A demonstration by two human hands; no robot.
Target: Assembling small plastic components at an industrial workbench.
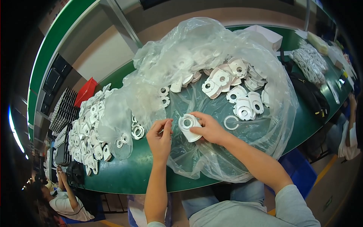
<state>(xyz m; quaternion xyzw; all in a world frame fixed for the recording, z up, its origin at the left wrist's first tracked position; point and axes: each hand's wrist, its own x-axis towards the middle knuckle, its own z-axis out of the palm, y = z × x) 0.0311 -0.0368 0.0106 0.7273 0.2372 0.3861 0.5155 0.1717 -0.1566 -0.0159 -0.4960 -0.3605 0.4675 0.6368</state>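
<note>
My right hand (208, 128) grips a white plastic housing (190, 133) with a round opening, thumb on its near face. Just left of it, my left hand (160, 137) is raised with fingers curled in a pinch; whatever may be between the fingertips is too small to make out. Beneath both hands spreads a large clear plastic bag (181, 160), its mouth wide open. Inside the bag lies a pile of similar white housings (223, 77). A loose white ring (231, 122) rests on the plastic to the right of my right hand.
A heap of white housings (89, 128) and several rings (138, 131) cover the green table (132, 170) at left, beside a red bin (86, 92) and stacked dark trays (64, 109). At right are a black bag (308, 92) and bagged white parts (310, 62). Other people sit at both sides.
</note>
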